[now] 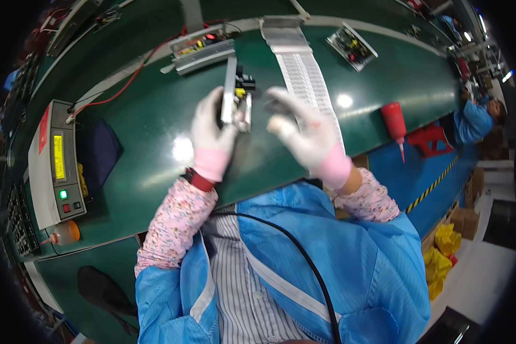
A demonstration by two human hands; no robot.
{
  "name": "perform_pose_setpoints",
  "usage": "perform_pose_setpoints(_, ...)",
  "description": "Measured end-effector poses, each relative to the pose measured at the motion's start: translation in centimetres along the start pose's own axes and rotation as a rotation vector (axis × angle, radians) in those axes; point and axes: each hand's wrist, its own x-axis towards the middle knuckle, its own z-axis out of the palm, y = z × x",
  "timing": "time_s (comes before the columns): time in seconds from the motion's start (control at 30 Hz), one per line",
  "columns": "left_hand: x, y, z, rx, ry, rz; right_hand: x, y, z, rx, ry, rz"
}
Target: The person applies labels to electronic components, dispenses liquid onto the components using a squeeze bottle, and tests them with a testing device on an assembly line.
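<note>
My left hand [213, 125], in a white glove with a pink cuff, is closed around the side of a circuit board module with a metal frame [228, 92]. The module stands on edge over the green bench, its black and yellow parts turned toward the right. My right hand [307, 129], gloved alike and somewhat blurred, hovers to the right of the module without touching it. Its thumb and fingers are apart, and I make out nothing between them. Beneath and beyond that hand runs a long strip of white printed labels [307, 74].
Similar modules lie at the back: one by a metal rail [206, 56], another [352, 47] at the right. A tester with a lit display [60, 166] stands left, trailing a red wire. A red bottle [393, 120] lies near the right edge. A co-worker [476, 120] sits far right.
</note>
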Motion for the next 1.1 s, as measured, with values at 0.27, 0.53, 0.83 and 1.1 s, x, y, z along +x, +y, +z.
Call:
perform_pose_setpoints(0.27,3.8,-2.3,-3.5,-0.421,-0.227,-0.207,-10.5,8.4,-8.2,-0.269,0.544,0.303)
perform_pose_setpoints(0.53,3.5,-2.0,-3.0,0.155,0.016,0.167,-14.3,11.3,-5.7,0.057,0.425,0.513)
perform_pose_setpoints(0.83,-2.8,5.8,6.7,0.111,-0.472,0.609,-14.1,12.2,-6.6,0.446,0.425,0.505)
perform_pose_setpoints(1.1,-2.5,5.6,9.6,0.199,-0.578,0.670,-13.8,11.0,-6.9,0.297,0.366,0.458)
